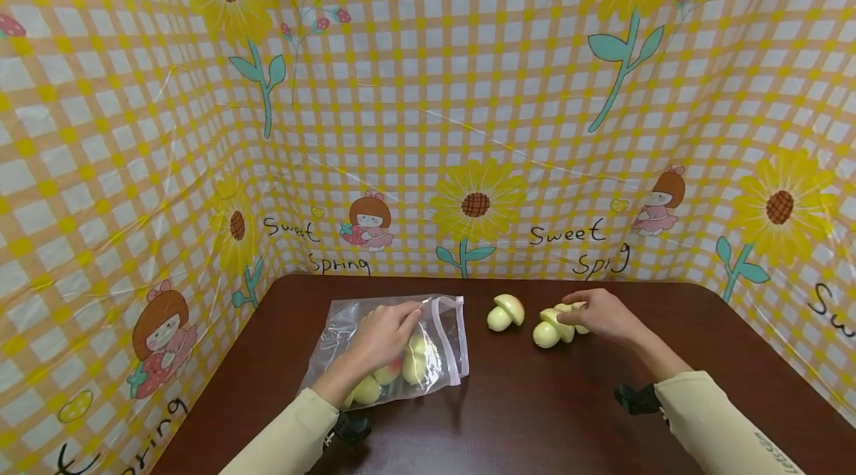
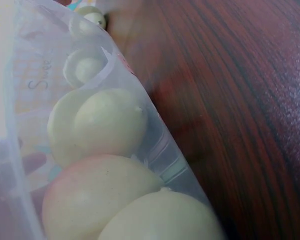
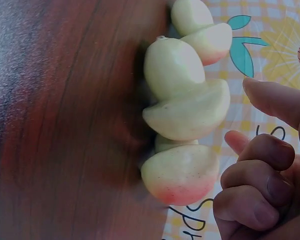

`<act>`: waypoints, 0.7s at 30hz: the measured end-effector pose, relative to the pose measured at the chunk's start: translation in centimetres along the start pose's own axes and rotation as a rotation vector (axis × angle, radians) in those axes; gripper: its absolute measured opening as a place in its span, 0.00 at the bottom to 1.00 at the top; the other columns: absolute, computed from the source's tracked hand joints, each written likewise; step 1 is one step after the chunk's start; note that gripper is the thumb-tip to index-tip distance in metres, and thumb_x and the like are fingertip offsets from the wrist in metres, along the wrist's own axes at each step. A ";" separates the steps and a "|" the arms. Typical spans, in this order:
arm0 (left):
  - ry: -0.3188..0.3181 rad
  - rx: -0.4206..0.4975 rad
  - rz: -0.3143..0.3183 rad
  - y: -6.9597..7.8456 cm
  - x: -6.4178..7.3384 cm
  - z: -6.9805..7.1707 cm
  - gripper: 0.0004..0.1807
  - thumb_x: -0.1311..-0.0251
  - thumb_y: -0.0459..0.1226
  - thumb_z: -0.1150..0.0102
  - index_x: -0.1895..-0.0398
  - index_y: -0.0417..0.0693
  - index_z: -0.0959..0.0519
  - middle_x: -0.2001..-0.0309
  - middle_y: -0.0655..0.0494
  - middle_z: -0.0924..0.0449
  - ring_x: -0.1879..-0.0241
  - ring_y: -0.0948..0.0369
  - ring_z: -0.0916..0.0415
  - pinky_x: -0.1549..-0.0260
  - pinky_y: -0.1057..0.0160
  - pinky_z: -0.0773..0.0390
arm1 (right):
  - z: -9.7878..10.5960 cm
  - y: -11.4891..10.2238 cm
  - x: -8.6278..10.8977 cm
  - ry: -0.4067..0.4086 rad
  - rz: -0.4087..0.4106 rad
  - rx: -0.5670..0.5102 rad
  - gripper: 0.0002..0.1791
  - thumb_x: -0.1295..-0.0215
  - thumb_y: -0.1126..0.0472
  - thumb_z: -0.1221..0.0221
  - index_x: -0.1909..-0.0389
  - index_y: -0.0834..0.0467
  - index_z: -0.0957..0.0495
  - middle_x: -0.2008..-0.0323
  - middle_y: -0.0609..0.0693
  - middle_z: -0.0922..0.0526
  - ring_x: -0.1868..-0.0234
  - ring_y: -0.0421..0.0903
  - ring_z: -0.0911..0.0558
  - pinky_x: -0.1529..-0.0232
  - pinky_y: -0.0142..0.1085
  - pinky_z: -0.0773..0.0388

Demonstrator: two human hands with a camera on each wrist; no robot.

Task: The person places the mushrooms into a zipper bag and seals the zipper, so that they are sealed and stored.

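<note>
My left hand lies over a clear zip bag with a pale pink strip at its mouth, thumb and forefinger pinching its plastic. Inside the bag are several pale yellow mushroom-shaped pieces with a pink blush. To the right, my right hand reaches over more of these mushrooms, its thumb and forefinger spread apart with nothing between them. The closest mushroom sits just left of the fingertips. Another mushroom lies partly behind the hand in the head view. A third mushroom lies nearer the bag.
Everything rests on a dark brown wooden table. A yellow checked cloth with sunflowers and cartoon girls stands as walls behind and on both sides. A dark wrist strap sits below the right sleeve, and another below the left.
</note>
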State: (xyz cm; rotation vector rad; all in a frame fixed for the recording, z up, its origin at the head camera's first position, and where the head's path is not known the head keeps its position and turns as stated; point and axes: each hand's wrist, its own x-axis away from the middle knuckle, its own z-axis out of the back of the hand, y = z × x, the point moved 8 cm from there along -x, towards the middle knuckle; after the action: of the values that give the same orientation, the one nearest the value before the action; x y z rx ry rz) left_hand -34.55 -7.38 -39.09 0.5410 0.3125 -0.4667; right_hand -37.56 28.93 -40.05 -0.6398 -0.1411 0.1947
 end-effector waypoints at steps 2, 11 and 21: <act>0.001 -0.004 -0.002 0.0 0.1 0.0 0.16 0.24 0.45 0.52 0.43 0.57 0.16 0.64 0.60 0.14 0.66 0.61 0.21 0.62 0.52 0.20 | -0.2 0.1 0.0 -0.007 -0.011 -0.007 0.34 0.31 0.48 0.38 0.36 0.70 0.28 0.44 0.69 0.20 0.45 0.64 0.20 0.56 0.48 0.20; 0.002 0.014 0.003 -0.1 0.0 0.1 0.17 0.24 0.45 0.52 0.43 0.58 0.16 0.64 0.61 0.15 0.67 0.62 0.23 0.61 0.52 0.20 | -0.6 -0.2 -0.4 0.020 0.000 0.017 0.34 0.33 0.50 0.36 0.38 0.74 0.27 0.46 0.71 0.20 0.53 0.59 0.16 0.61 0.45 0.19; 0.001 0.037 -0.004 0.0 -0.1 0.1 0.17 0.24 0.44 0.52 0.43 0.56 0.16 0.72 0.64 0.20 0.70 0.63 0.25 0.62 0.54 0.21 | -1.0 -0.1 -0.9 0.035 -0.020 0.047 0.33 0.36 0.51 0.34 0.41 0.74 0.25 0.44 0.71 0.21 0.49 0.62 0.18 0.57 0.49 0.19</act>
State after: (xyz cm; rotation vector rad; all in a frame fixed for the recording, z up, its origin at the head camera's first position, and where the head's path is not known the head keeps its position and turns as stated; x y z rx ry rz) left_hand -34.64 -7.39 -38.93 0.5765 0.3064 -0.4772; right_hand -38.28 28.10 -40.81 -0.5941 -0.1087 0.1667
